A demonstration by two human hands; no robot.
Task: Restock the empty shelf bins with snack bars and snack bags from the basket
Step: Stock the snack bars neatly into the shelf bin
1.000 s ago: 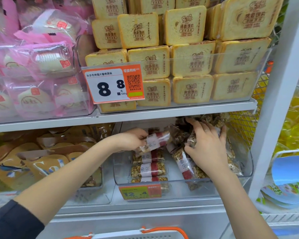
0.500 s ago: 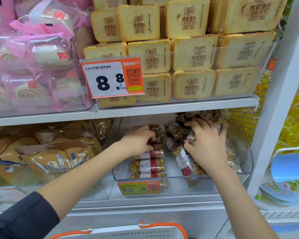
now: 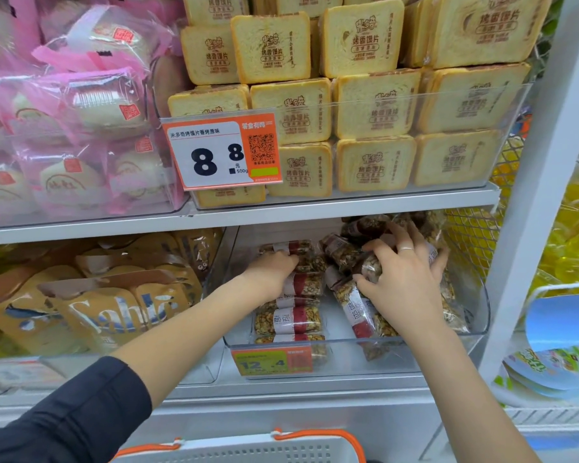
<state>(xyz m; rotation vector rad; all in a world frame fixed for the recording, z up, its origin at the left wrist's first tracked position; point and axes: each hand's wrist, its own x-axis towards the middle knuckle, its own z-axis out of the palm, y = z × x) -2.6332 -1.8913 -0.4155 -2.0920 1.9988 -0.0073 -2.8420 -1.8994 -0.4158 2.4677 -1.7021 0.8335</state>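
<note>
With the left hand (image 3: 274, 272) pressing the stacked nut bars (image 3: 290, 320) flat in the clear bin (image 3: 358, 362), the right hand (image 3: 403, 282), grip clamped on loose bars (image 3: 351, 255), should lay them alongside, labels forward.

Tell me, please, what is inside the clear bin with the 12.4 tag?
Wrapped nut bars stacked left, loosely piled right inside the clear bin. Both hands cover the middle bars.

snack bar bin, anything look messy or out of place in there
Yes. The bars on the left of the bin lie in a neat stack, but those under the right hand are a jumbled heap, lying at mixed angles.
</note>
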